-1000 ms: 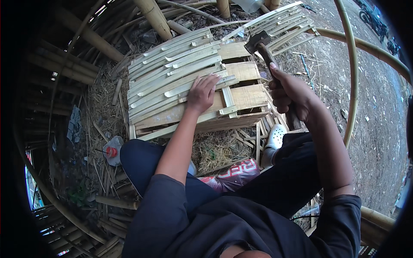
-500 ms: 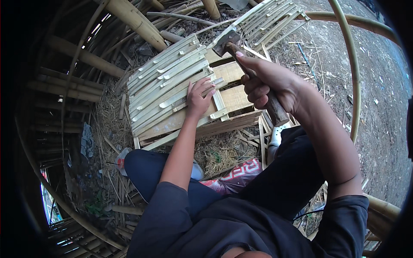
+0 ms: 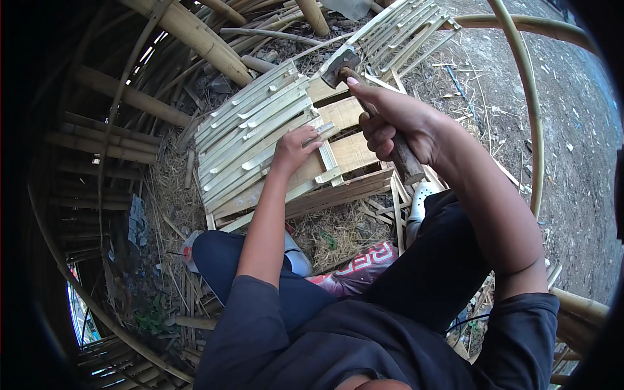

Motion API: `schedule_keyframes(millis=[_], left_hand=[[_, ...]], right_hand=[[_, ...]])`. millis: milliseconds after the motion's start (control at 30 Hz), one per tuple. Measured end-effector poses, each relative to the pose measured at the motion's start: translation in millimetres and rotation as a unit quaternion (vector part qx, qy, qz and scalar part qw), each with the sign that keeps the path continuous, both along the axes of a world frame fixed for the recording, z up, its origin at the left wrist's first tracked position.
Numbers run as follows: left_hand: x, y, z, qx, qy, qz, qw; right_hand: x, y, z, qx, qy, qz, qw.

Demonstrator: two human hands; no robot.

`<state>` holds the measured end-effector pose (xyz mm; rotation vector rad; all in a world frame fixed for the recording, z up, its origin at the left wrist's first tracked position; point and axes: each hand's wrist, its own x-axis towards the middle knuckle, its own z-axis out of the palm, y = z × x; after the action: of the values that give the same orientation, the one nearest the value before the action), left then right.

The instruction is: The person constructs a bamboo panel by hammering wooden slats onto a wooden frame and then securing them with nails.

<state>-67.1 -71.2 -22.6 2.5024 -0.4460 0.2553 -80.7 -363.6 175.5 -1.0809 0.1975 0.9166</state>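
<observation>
My right hand (image 3: 404,129) is wrapped round the wooden handle of a hammer (image 3: 343,68), its dark metal head raised above the slatted work. My left hand (image 3: 297,151) is closed at the end of a pale bamboo strip (image 3: 323,128), its fingertips pressed together there; whether a nail is between them is too small to see. That strip lies in a panel of split bamboo slats (image 3: 242,123), set side by side and joined to a crosspiece (image 3: 329,159) at their right ends. Wooden boards (image 3: 351,151) lie beneath the panel.
Another slatted bamboo panel (image 3: 406,32) lies beyond. Thick bamboo poles (image 3: 195,39) stand to the left, and a curved pole (image 3: 530,97) rises at the right. Straw and bamboo offcuts litter the ground near a red printed sack (image 3: 364,263) between my legs.
My right hand and the hammer have moved slightly left and down. The left hand's fingers have drawn closer together at the strip's end. The whole view has shifted a little.
</observation>
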Motion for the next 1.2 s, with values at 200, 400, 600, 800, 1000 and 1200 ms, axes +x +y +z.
schedule_keyframes(millis=[200,400,600,800,1000,1200], left_hand=[[-8,1,-3,0.063,-0.058,0.014,0.996],[-12,11,9,-0.002,0.007,-0.003,1.0],[-16,60,19,0.068,0.113,0.04,0.991],[-31,65,21,0.204,0.105,0.048,0.972],[-42,69,-18,0.16,0.004,0.073,0.984],[-40,69,-34,0.242,-0.088,0.057,0.964]], right_hand=[[1,-2,0,0.014,0.01,0.009,1.0],[0,-1,1,-0.017,0.0,-0.008,1.0],[5,2,-5,-0.026,0.019,0.016,0.999],[12,2,-18,-0.03,0.034,0.033,0.998],[7,16,-22,-0.079,0.008,0.054,0.995],[5,23,-44,-0.162,-0.024,0.097,0.982]])
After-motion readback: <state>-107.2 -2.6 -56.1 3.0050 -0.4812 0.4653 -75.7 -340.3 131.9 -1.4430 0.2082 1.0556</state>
